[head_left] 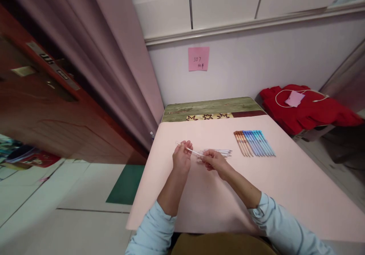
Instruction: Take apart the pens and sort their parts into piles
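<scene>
A thin white rod (194, 151), like a pen refill, slants between my two hands above the table. My left hand (182, 157) curls its fingers around the rod's far end, where something clear sticks out past the fingertips. My right hand (216, 161) pinches the rod's near end between thumb and fingers. Behind my right hand lie several white pens (225, 151), partly hidden by it. Some clear and pale small pieces under the fingers are too blurred to name. Farther right, a neat row of pens lies side by side: brown-topped pens (243, 143), blue pens (251, 143) and light-blue pens (264, 143).
A pale pink sheet (285, 194) covers most of the table, with a green wood-patterned strip (216, 105) at the back. Red cloth (302, 112) with a white cable is heaped at right. A pink note (199, 59) sticks to the wall. A curtain and wooden door stand left.
</scene>
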`<state>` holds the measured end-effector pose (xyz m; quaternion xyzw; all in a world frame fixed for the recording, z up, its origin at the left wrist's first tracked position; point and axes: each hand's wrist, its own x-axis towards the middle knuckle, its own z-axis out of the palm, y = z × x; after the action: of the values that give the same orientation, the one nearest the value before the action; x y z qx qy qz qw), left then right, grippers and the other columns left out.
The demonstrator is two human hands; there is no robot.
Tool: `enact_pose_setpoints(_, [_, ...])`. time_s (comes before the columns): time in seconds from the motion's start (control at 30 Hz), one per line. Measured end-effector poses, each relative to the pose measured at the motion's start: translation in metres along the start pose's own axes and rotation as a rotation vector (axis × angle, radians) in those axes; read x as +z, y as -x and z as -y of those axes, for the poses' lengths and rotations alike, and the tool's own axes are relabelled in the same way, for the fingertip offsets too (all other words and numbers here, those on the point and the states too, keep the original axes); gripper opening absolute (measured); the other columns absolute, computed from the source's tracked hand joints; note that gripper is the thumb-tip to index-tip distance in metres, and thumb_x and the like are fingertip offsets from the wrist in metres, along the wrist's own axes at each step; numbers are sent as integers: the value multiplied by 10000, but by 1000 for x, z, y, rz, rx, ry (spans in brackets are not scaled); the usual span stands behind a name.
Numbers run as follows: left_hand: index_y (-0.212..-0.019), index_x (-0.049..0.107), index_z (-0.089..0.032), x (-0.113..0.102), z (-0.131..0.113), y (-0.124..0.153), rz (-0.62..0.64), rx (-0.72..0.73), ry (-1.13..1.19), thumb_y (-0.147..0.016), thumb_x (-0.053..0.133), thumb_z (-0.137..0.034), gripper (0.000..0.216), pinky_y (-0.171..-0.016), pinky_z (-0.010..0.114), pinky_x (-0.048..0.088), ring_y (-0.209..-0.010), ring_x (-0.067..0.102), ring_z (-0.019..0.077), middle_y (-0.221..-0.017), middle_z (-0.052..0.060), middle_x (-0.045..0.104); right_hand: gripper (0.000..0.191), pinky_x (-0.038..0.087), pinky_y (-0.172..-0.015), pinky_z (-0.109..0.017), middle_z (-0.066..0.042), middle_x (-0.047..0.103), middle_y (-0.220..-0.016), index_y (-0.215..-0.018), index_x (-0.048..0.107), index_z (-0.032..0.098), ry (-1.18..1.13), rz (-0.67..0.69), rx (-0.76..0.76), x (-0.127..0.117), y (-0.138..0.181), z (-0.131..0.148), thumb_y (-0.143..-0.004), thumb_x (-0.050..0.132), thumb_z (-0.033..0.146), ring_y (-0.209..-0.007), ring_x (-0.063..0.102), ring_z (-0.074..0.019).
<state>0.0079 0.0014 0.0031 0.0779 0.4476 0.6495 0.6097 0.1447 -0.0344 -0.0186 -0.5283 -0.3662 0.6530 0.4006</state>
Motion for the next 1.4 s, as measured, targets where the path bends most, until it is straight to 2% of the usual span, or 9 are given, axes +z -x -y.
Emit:
enact_pose_setpoints(0.13, [-842, 560, -119, -7, -14, -20, -75, -30, 34, -939, 412, -82, 181, -471, 158, 408, -499, 493, 52, -766, 84, 646, 318, 381, -441, -189, 15, 603, -604, -698, 571, 175, 144, 71, -1, -7, 4, -2, -683, 737, 446, -484, 506, -78])
enact_pose_setpoints(0.33, [-820, 511, -153, -24, -45, -53, -169, 3, 37, -932, 378, -65, 195, -453, 157, 340, -473, 426, 49, -683, 22, 568, 376, 342, -422, -197, 16, 570, -553, -665, 589, 168, 147, 3, 18, -26, 5, 1, -689, 718, 520, -458, 471, -82])
enact_pose_setpoints(0.43, [-834, 508, -164, -19, -33, -60, -161, 13, -4, -934, 385, -90, 176, -465, 163, 352, -485, 433, 55, -679, 14, 560, 378, 406, -488, -212, 16, 603, -597, -734, 630, 181, 19, -48, -93, -18, -4, 8, -697, 711, 548, -517, 521, -102])
enact_pose_setpoints(0.6, [-799, 514, -157, 4, 1, -67, -90, 21, -158, -903, 472, -143, 113, -518, 181, 398, -521, 477, 64, -735, 46, 605, 313, 439, -550, -220, 6, 626, -637, -760, 693, 177, 249, 159, -139, 10, -23, 18, -710, 716, 485, -588, 553, -118])
enact_pose_setpoints(0.73, [-829, 517, -166, 2, -9, -80, -90, 102, -379, -918, 419, -185, 134, -627, 210, 459, -619, 567, 85, -828, 76, 649, 277, 396, -514, -203, 8, 610, -617, -759, 672, 173, 371, 173, -181, 12, -41, 20, -748, 667, 450, -554, 524, -109])
enact_pose_setpoints(0.83, [-883, 534, -181, -13, -30, -91, -132, 201, -623, -932, 380, -257, 178, -684, 255, 472, -710, 608, 120, -911, 82, 670, 270, 392, -529, -206, 11, 623, -640, -786, 663, 180, 497, 14, -223, 10, -65, 20, -797, 601, 443, -556, 525, -110])
enact_pose_setpoints(0.93, [-764, 552, -190, -28, -42, -99, -149, 269, -933, -850, 533, -281, 127, -752, 307, 460, -833, 626, 196, -851, 81, 679, 262, 385, -573, -214, -1, 642, -671, -774, 667, 175, 635, -176, -237, 16, -94, 18, -824, 571, 413, -609, 546, -121])
enact_pose_setpoints(1.13, [-658, 531, -193, -31, -34, -105, -134, 358, -1422, -771, 628, -250, 160, -909, 419, 395, -1051, 602, 336, -884, 170, 684, 346, 361, -570, -222, -19, 675, -674, -727, 693, 180, 759, -248, -191, 31, -124, 11, -853, 540, 464, -622, 576, -132])
enact_pose_setpoints(1.4, [-824, 557, -181, -21, -18, -113, -128, 418, -1651, -823, 597, -326, 151, -909, 450, 405, -1046, 625, 357, -945, 220, 684, 398, 361, -599, -275, -68, 724, -810, -788, 734, 238, 973, -403, -131, -10, -121, 31, -854, 510, 561, -759, 633, -203])
